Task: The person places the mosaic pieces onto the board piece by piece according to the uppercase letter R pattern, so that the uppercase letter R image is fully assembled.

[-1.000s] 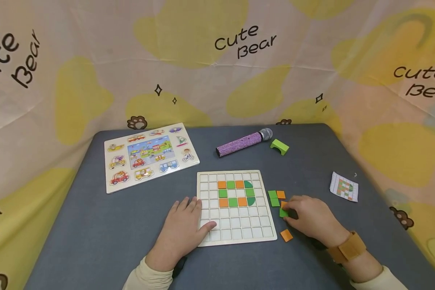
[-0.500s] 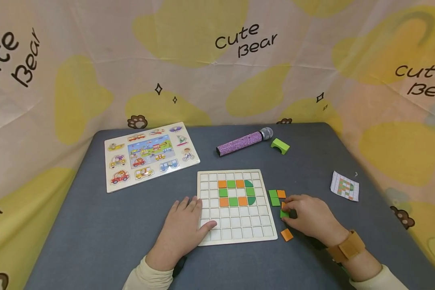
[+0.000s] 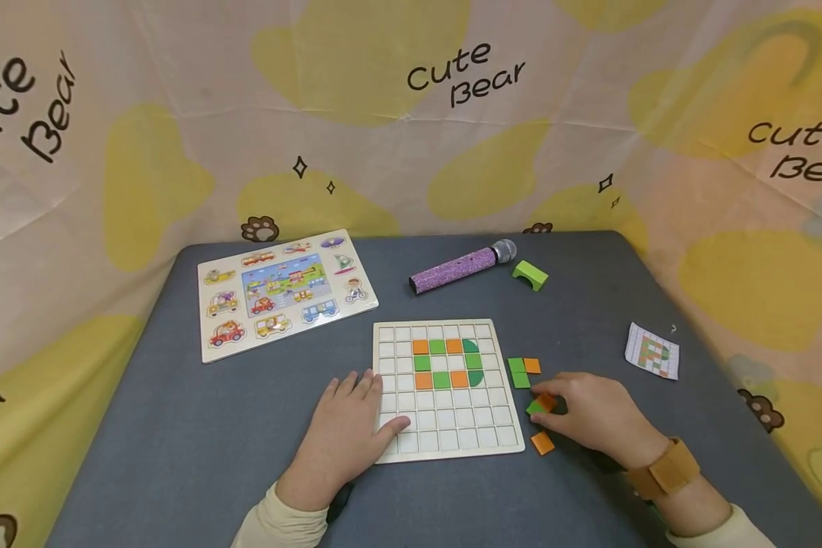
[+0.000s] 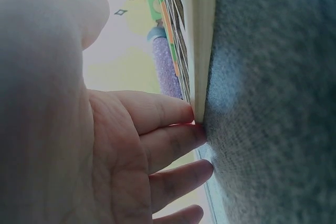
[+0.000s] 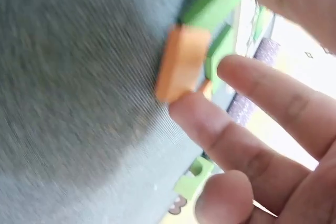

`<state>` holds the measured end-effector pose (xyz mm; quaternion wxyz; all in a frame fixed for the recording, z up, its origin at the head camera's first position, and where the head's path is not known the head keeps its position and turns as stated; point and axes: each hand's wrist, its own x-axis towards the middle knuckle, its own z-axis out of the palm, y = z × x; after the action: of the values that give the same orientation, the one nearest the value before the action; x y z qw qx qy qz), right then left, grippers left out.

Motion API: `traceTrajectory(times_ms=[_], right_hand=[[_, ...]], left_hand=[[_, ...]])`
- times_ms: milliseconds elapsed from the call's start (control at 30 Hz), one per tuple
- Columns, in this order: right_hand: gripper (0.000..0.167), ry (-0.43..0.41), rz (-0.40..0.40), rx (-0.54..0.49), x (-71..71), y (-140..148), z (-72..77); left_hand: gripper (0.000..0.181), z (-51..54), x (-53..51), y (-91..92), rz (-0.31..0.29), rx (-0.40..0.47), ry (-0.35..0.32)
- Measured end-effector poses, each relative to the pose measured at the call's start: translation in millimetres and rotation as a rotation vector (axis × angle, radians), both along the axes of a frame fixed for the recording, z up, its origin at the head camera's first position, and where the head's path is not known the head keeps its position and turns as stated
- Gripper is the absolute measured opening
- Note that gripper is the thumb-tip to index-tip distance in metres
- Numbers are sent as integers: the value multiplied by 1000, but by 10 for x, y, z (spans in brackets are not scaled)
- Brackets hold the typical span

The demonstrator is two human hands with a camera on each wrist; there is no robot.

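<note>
"The head view?"

"The left hand point(image 3: 342, 441) lay spread at the left edge of the board point(image 3: 445, 421); right of the board, the right hand point(image 3: 597, 416) pinched an orange tile point(image 3: 546, 400) and a green tile point(image 3: 536, 407). Cloth point(image 3: 370, 137) behind the board read "Cute Bear"."

"Left wrist?"

"Fingers apart, likely steadying the board; "Cute" was legible."

"Right wrist?"

"The tiles seemed to touch; a light, even pinch looked best."

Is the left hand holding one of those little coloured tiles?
No, in the head view the left hand lies with its fingers at the left edge of the grid board, apart from every visible tile.
</note>
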<state>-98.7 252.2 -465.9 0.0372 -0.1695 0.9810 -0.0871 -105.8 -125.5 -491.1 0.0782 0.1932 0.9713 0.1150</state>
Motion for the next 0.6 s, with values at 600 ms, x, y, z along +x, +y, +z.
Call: traceTrajectory(times_ms=[600], right_hand=[[30,70,150,-17,-3,86,-17]], left_hand=[[88,-12,-1,-4,0,-1,1]])
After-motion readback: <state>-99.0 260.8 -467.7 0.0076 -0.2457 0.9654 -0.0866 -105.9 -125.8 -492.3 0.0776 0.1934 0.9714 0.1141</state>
